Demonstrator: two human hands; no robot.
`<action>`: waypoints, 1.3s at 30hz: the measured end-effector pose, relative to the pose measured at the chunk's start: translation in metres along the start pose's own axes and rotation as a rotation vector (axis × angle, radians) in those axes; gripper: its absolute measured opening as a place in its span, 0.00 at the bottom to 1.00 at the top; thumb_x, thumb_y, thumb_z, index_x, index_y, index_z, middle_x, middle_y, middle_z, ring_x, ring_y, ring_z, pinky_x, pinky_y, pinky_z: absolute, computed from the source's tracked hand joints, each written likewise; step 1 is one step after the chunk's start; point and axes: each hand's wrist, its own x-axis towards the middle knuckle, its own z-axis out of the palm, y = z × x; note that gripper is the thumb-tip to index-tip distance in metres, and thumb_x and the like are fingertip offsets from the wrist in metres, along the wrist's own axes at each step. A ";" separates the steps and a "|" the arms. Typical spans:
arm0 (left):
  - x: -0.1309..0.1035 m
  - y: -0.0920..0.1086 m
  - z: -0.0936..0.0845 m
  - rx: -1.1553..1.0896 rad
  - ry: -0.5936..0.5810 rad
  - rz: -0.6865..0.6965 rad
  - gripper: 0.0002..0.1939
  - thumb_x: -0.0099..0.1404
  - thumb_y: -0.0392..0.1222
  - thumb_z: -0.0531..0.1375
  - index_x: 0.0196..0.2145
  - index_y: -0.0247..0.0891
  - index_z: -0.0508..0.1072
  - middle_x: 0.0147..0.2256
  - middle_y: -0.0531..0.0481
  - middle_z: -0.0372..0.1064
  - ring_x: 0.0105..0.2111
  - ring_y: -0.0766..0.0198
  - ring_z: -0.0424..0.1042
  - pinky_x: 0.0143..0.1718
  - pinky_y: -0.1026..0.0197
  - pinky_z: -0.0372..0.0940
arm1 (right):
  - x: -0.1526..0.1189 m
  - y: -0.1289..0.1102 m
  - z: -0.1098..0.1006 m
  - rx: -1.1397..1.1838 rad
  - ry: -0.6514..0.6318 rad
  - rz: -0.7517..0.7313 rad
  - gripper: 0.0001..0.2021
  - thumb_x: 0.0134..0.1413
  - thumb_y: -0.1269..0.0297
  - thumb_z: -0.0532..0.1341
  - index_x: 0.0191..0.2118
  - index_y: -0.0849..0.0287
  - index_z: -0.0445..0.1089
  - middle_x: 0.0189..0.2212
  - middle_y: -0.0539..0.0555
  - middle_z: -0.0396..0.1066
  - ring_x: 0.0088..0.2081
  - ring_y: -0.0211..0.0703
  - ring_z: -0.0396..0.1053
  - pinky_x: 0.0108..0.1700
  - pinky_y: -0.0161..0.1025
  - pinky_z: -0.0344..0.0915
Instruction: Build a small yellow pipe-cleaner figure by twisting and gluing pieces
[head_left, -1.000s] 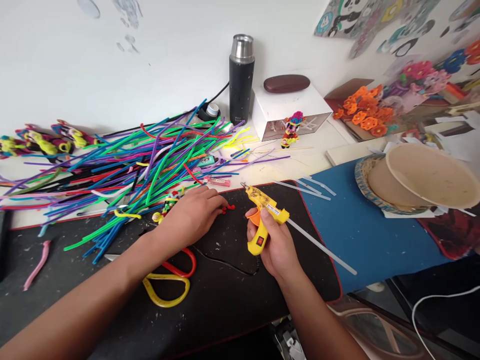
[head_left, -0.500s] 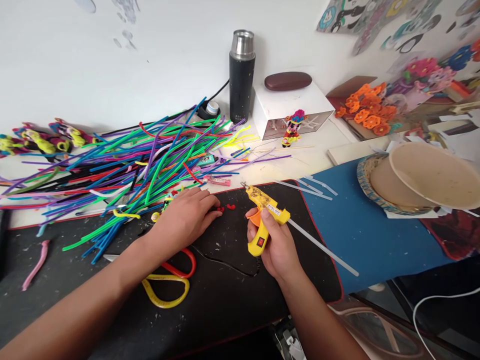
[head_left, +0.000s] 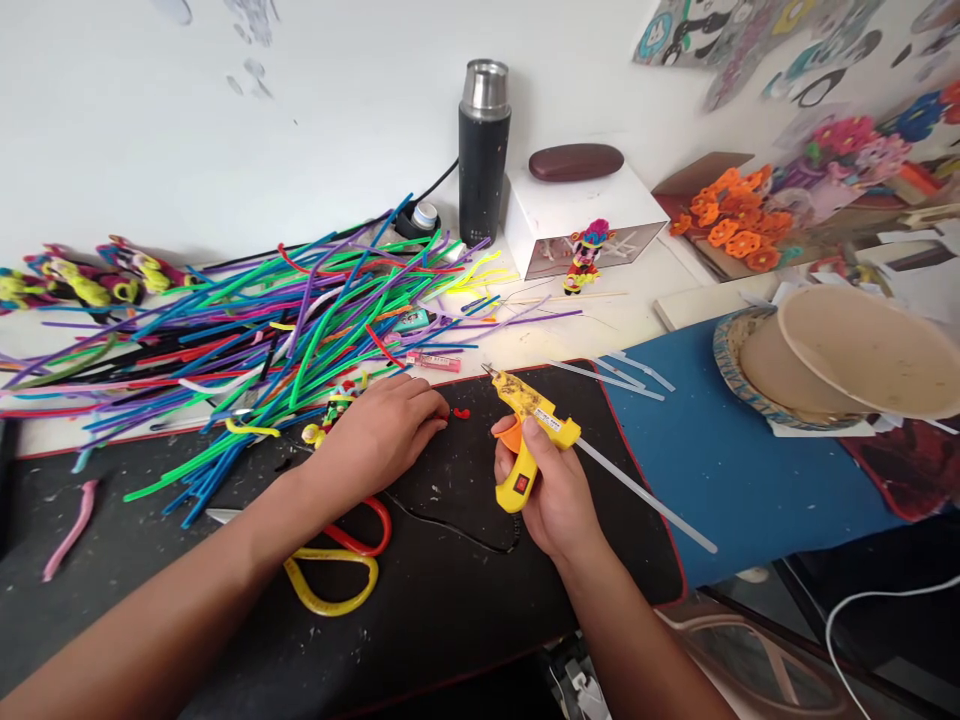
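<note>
My right hand (head_left: 555, 485) is wrapped round the yellow glue gun (head_left: 529, 410), whose tip points up and left and whose clear glue stick (head_left: 649, 497) sticks out behind. Resting low over the black mat (head_left: 465, 620), my left hand (head_left: 390, 420) has its fingers bent together at their tips; whatever they pinch is too hidden to make out. Just right of those fingertips lies a small red piece (head_left: 462, 413). A small colourful figure (head_left: 337, 405) lies partly behind my left hand. Scissors with red and yellow handles (head_left: 334, 582) lie under and beside my left forearm.
Many coloured pipe cleaners (head_left: 300, 310) spread across the back left. Behind stand a black flask (head_left: 484, 150), a white box (head_left: 585, 200) and a small figure (head_left: 585, 262). Glue sticks (head_left: 630, 375) lie on the blue mat (head_left: 697, 450), near a beige bin (head_left: 862, 350).
My left hand has shifted slightly right, and its fingers now cover a red bit that showed at their tips. More of the small figure behind it shows. My right hand holds still.
</note>
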 end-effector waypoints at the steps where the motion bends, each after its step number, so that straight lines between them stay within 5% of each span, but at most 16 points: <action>1: 0.000 0.000 0.001 0.001 0.000 0.001 0.09 0.74 0.38 0.56 0.41 0.38 0.78 0.39 0.43 0.77 0.43 0.47 0.75 0.46 0.46 0.69 | 0.000 0.000 0.000 0.001 0.000 -0.001 0.21 0.58 0.42 0.69 0.38 0.59 0.79 0.21 0.48 0.64 0.22 0.35 0.58 0.21 0.32 0.53; 20: -0.002 -0.005 -0.001 -0.021 0.011 0.010 0.11 0.76 0.45 0.57 0.44 0.37 0.78 0.40 0.43 0.77 0.43 0.48 0.76 0.45 0.48 0.70 | 0.000 0.001 -0.002 0.029 -0.031 -0.006 0.20 0.60 0.44 0.68 0.39 0.59 0.79 0.21 0.48 0.65 0.22 0.34 0.57 0.21 0.31 0.51; 27: 0.014 0.004 0.002 0.060 0.032 0.078 0.09 0.74 0.38 0.58 0.46 0.37 0.79 0.43 0.41 0.77 0.47 0.46 0.74 0.51 0.44 0.68 | 0.001 0.002 -0.002 0.040 -0.027 -0.015 0.20 0.60 0.44 0.68 0.38 0.59 0.80 0.21 0.48 0.65 0.22 0.33 0.57 0.21 0.31 0.52; 39: 0.015 0.015 0.006 0.092 -0.017 0.082 0.06 0.73 0.35 0.60 0.38 0.36 0.77 0.37 0.44 0.75 0.40 0.49 0.73 0.45 0.48 0.68 | 0.001 0.001 -0.001 0.034 -0.027 -0.008 0.20 0.59 0.44 0.69 0.38 0.59 0.79 0.20 0.48 0.65 0.21 0.33 0.56 0.21 0.31 0.51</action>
